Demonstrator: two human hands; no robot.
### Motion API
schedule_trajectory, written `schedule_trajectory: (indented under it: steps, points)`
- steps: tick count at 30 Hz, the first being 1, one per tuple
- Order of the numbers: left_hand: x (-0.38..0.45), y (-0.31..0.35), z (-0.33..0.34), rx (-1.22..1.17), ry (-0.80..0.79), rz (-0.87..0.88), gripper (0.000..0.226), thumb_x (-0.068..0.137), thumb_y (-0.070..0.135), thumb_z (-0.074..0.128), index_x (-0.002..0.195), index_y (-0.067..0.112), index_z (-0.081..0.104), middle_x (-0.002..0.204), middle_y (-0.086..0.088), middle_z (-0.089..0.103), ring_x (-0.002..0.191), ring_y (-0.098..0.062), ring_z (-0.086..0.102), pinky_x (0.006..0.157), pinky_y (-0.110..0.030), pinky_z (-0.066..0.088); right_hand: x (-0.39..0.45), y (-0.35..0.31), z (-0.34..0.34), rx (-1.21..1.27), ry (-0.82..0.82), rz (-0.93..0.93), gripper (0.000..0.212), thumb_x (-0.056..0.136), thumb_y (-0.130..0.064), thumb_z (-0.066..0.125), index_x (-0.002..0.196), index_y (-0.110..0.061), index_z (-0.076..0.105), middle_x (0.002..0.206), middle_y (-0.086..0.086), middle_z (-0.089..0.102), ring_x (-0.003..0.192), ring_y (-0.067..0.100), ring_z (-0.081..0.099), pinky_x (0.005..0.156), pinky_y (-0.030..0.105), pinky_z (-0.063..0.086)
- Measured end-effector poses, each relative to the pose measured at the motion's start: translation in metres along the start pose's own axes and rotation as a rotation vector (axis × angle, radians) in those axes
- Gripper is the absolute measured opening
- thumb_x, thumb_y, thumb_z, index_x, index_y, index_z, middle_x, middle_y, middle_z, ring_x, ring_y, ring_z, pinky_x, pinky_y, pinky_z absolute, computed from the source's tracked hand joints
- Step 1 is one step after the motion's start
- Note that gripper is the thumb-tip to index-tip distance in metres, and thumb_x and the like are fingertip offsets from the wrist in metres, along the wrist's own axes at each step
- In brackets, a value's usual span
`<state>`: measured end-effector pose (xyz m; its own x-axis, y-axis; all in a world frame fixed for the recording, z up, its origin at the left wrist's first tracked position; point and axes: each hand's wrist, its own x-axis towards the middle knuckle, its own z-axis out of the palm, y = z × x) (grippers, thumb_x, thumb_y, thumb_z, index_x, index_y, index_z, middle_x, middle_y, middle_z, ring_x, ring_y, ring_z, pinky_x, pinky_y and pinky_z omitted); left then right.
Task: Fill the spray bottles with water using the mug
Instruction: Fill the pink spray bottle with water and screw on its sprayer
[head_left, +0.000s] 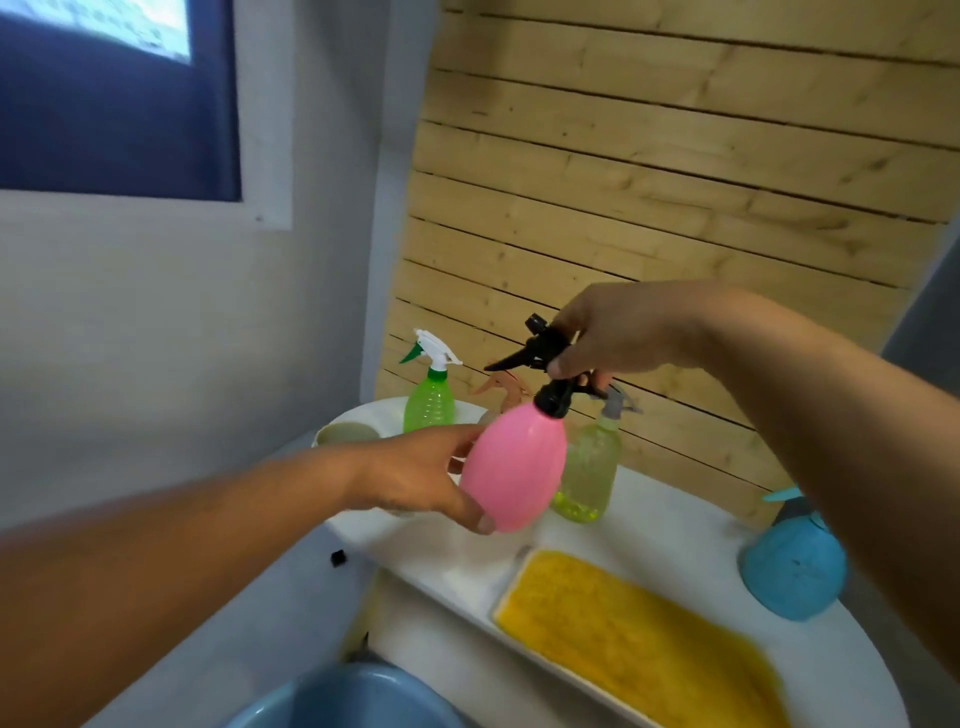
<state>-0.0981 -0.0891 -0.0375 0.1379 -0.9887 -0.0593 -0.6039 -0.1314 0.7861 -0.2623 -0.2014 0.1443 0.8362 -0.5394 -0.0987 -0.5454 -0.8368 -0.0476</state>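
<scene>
A pink spray bottle (514, 467) with a black spray head (550, 364) hangs tilted above the white table (675, 525). My left hand (426, 478) grips its round body from the left. My right hand (618, 332) grips the black spray head from above. Behind stand a green bottle (430, 400) with a white and green trigger, a clear yellowish bottle (589, 467) with a grey head, and a brownish sprayer partly hidden. A beige mug (345, 434) sits at the table's far left. A blue spray bottle (792, 566) stands at the right, partly behind my right arm.
A yellow cloth on a white tray (639, 639) lies on the table in front. A blue basin (343, 701) sits low at the bottom edge. A wooden slat wall is behind the table, a window at upper left.
</scene>
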Motion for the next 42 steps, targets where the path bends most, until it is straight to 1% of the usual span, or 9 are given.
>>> schedule_trajectory:
  steps: [5, 11, 15, 22, 26, 32, 37, 39, 42]
  points:
    - [-0.034, -0.015, -0.012, 0.023, 0.094, -0.028, 0.09, 0.073, 0.034, 0.096, 0.148, 0.037, 0.046, 0.132, 0.016, 0.06, 0.12, -0.005, 0.059, 0.095, -0.023, 0.054, 0.01, -0.032, 0.017, 0.105, 0.023, -0.077, 0.021, 0.096, -0.034, 0.065, 0.114, -0.024, 0.069, 0.092, -0.001, 0.074, 0.093, 0.019, 0.07, 0.088, 0.034, 0.053]
    - [-0.072, -0.037, -0.017, -0.018, 0.158, -0.104, 0.1, 0.062, 0.053, 0.098, 0.146, 0.039, 0.044, 0.134, 0.012, 0.058, 0.125, -0.015, 0.06, 0.097, -0.04, 0.061, 0.021, -0.063, 0.048, 0.247, -0.003, -0.126, 0.02, 0.095, -0.03, 0.063, 0.108, -0.018, 0.07, 0.089, 0.006, 0.078, 0.09, 0.028, 0.074, 0.092, 0.047, 0.057]
    - [-0.097, -0.048, -0.017, -0.038, 0.209, -0.171, 0.113, 0.053, 0.064, 0.097, 0.145, 0.045, 0.035, 0.136, 0.013, 0.053, 0.125, -0.019, 0.058, 0.096, -0.042, 0.062, 0.024, -0.08, 0.069, 0.4, -0.046, -0.141, 0.015, 0.096, -0.024, 0.061, 0.103, -0.013, 0.07, 0.097, 0.01, 0.077, 0.09, 0.029, 0.075, 0.089, 0.039, 0.058]
    - [-0.124, -0.05, -0.016, -0.089, 0.205, -0.217, 0.096, 0.065, 0.047, 0.097, 0.142, 0.046, 0.04, 0.132, 0.012, 0.059, 0.122, -0.015, 0.061, 0.095, -0.041, 0.062, 0.016, -0.096, 0.096, 0.511, -0.117, -0.16, 0.038, 0.078, -0.038, 0.086, 0.098, -0.009, 0.071, 0.084, 0.0, 0.079, 0.073, 0.014, 0.077, 0.08, 0.03, 0.058]
    - [-0.138, -0.044, -0.02, -0.119, 0.139, -0.256, 0.079, 0.079, 0.028, 0.092, 0.141, 0.041, 0.045, 0.128, 0.011, 0.063, 0.118, -0.012, 0.063, 0.09, -0.028, 0.061, 0.016, -0.093, 0.103, 0.61, -0.168, -0.182, 0.039, 0.074, -0.034, 0.09, 0.095, -0.006, 0.073, 0.078, 0.003, 0.078, 0.079, 0.015, 0.077, 0.071, 0.024, 0.048]
    - [-0.152, -0.052, -0.032, -0.436, 0.072, -0.331, 0.088, 0.063, 0.037, 0.093, 0.138, 0.034, 0.047, 0.136, -0.007, 0.065, 0.121, -0.024, 0.069, 0.101, -0.044, 0.058, 0.027, -0.073, 0.109, 0.624, -0.242, -0.288, 0.037, 0.071, -0.035, 0.091, 0.099, -0.016, 0.079, 0.097, 0.003, 0.079, 0.094, 0.016, 0.074, 0.096, 0.035, 0.055]
    - [-0.153, -0.05, -0.036, -0.764, 0.039, -0.326, 0.08, 0.069, 0.046, 0.085, 0.142, 0.026, 0.057, 0.139, -0.012, 0.065, 0.123, -0.03, 0.068, 0.097, -0.049, 0.059, 0.026, -0.059, 0.108, 0.819, -0.277, -0.196, 0.037, 0.078, -0.027, 0.085, 0.104, -0.003, 0.075, 0.095, 0.008, 0.078, 0.085, 0.018, 0.073, 0.076, 0.025, 0.056]
    - [-0.153, -0.05, -0.036, -0.824, 0.027, -0.279, 0.081, 0.069, 0.051, 0.09, 0.141, 0.026, 0.061, 0.138, -0.011, 0.067, 0.124, -0.03, 0.067, 0.096, -0.049, 0.059, 0.026, -0.055, 0.11, 0.861, -0.293, -0.134, 0.054, 0.065, -0.039, 0.091, 0.101, -0.003, 0.076, 0.097, 0.009, 0.078, 0.086, 0.02, 0.074, 0.092, 0.036, 0.05]
    - [-0.153, -0.05, -0.033, -0.868, 0.053, -0.235, 0.104, 0.049, 0.044, 0.105, 0.14, 0.026, 0.058, 0.141, -0.007, 0.064, 0.125, -0.028, 0.068, 0.095, -0.05, 0.059, 0.027, -0.05, 0.11, 0.885, -0.334, -0.057, 0.045, 0.065, -0.043, 0.091, 0.094, -0.011, 0.081, 0.097, 0.008, 0.079, 0.088, 0.02, 0.074, 0.1, 0.042, 0.04]
